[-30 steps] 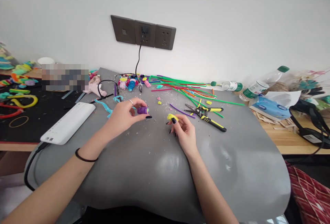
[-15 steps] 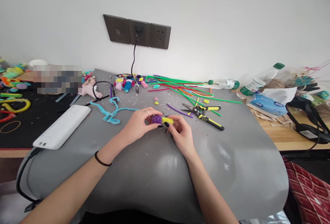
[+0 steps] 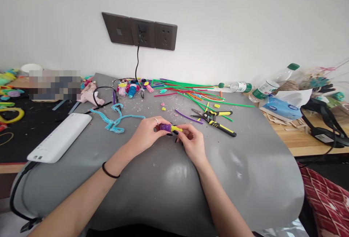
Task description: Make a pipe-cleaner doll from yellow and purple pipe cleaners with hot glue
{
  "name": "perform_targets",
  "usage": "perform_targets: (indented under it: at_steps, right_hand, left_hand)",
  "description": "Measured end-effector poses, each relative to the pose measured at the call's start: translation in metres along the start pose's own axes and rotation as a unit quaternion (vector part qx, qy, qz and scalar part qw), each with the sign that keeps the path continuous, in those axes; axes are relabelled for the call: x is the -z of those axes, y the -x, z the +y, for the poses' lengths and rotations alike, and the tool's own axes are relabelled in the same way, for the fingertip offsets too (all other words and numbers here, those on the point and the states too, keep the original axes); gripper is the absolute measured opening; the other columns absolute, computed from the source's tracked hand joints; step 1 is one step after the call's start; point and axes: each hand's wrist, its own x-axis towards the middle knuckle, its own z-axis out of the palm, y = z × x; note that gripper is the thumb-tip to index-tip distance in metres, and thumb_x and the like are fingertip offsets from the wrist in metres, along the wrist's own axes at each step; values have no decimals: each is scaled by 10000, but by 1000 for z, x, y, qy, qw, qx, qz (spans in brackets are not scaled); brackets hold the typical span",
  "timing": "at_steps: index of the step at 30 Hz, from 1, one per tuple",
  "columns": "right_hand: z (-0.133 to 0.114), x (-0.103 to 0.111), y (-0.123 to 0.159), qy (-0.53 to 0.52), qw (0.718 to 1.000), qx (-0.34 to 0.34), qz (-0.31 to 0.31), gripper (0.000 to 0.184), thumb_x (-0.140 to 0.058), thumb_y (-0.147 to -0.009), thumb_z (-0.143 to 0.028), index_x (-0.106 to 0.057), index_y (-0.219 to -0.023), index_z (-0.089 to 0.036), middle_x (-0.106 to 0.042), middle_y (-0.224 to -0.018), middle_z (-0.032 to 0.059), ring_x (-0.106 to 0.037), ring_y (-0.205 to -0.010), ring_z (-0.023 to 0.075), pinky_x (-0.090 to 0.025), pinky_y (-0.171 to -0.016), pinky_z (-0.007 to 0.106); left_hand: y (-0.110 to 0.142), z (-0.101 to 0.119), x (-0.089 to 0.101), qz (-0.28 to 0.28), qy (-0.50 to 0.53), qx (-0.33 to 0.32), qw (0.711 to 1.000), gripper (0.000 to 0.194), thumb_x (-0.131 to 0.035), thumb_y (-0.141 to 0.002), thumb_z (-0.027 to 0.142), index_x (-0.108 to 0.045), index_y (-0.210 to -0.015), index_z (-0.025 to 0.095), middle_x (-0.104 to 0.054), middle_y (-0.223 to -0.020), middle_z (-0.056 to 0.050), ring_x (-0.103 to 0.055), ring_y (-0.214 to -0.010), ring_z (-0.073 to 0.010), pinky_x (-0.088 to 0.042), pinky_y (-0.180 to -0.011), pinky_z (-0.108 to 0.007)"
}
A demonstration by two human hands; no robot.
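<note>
In the head view, a small purple and yellow pipe-cleaner piece (image 3: 165,127) is held between both hands over the grey mat. Its purple part is wound in a thick coil, and a yellow end sticks out on the right. My left hand (image 3: 149,130) is closed around the purple coil, thumb below and fingers above. With thumb and fingertips, my right hand (image 3: 193,138) pinches the yellow end; its other fingers curl underneath and are partly hidden. Beyond the hands lies a loose purple pipe cleaner (image 3: 188,117). Black and yellow wire pliers (image 3: 215,121) rest open to the right.
Light-blue pipe cleaners (image 3: 116,120) and a white power strip (image 3: 60,138) lie to the left. Several small pipe-cleaner dolls (image 3: 132,89) and a heap of green pipe cleaners (image 3: 177,85) are near the wall. Plastic bottles (image 3: 265,88) and a tissue pack (image 3: 282,107) stand right.
The view has shifted slightly, so background things sit a little further left. The yellow end looks narrower between my right fingers. Both hands keep their hold.
</note>
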Motion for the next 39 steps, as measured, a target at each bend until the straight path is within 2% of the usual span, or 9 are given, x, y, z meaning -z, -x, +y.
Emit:
perform_targets:
  at_steps: [7,10,16,19,24,28,30,35,39]
  right_hand:
    - [-1,0,0,-1,1000,-8,-10,220,-767,-826,-421,-737,-886,-211,-657,-602,-20,-593,-512,136,-483,-540,269]
    - [-1,-1,-1,-14,1000,0,-6,252,-776,-830,-445,-720,-917,-215,-674,-652,-18,-606,-539,133,-508,-559,267]
    - [-2,1,-3,-45,998,1,45,372,-774,-838,-542,-678,-994,-219,-705,-773,9,-601,-587,125,-453,-494,239]
    - [-3,4,-4,-69,996,-2,64,416,-779,-829,-582,-663,-991,-216,-705,-768,13,-579,-574,120,-443,-469,235]
    - [-3,6,-6,-98,993,-2,69,435,-799,-818,-584,-660,-994,-211,-703,-758,6,-570,-553,107,-440,-462,226]
    - [-2,6,-5,-98,993,-4,68,436,-797,-819,-586,-663,-995,-210,-703,-752,5,-572,-552,108,-440,-465,229]
    - [-2,6,-6,-105,992,-5,68,439,-800,-818,-584,-661,-999,-209,-703,-755,5,-579,-556,108,-441,-464,226]
    - [-2,6,-6,-113,991,-6,77,470,-797,-821,-568,-653,-1103,-220,-707,-763,-6,-583,-541,107,-435,-456,225]
    - [-2,6,-5,-133,987,1,87,443,-783,-847,-544,-657,-1134,-231,-709,-762,-14,-592,-533,103,-436,-455,216]
  left_hand:
    - [0,0,-4,0,0,11,1000,127,-683,-886,299,-769,-953,232,-783,-902,-31,-681,-764,-189,-551,-717,-306]
    - [0,2,-3,1,10,15,1000,151,-675,-876,300,-766,-976,232,-786,-932,-34,-688,-781,-191,-564,-726,-307]
    - [-1,-1,-3,27,-3,19,999,280,-624,-888,322,-745,-1117,216,-779,-1063,-72,-699,-802,-192,-578,-727,-314]
    - [1,-4,-2,36,-30,26,999,367,-581,-926,334,-722,-1244,217,-766,-1162,-93,-710,-891,-210,-574,-741,-317]
    - [4,-9,1,19,-52,32,998,469,-534,-973,376,-652,-1399,218,-748,-1254,-109,-712,-990,-229,-547,-726,-311]
    - [5,-9,3,10,-53,50,997,502,-535,-981,366,-588,-1465,241,-774,-1234,-82,-681,-765,-172,-496,-635,-287]
    - [5,-7,3,13,-43,52,998,452,-548,-977,348,-624,-1413,254,-789,-1202,-60,-669,-730,-155,-484,-622,-271]
    - [2,-5,3,36,-17,42,998,307,-588,-935,322,-741,-1185,228,-799,-1020,-46,-705,-825,-183,-513,-645,-259]
    - [0,-8,2,51,-5,27,998,287,-607,-904,312,-730,-1146,222,-783,-1160,-75,-726,-887,-200,-555,-696,-291]
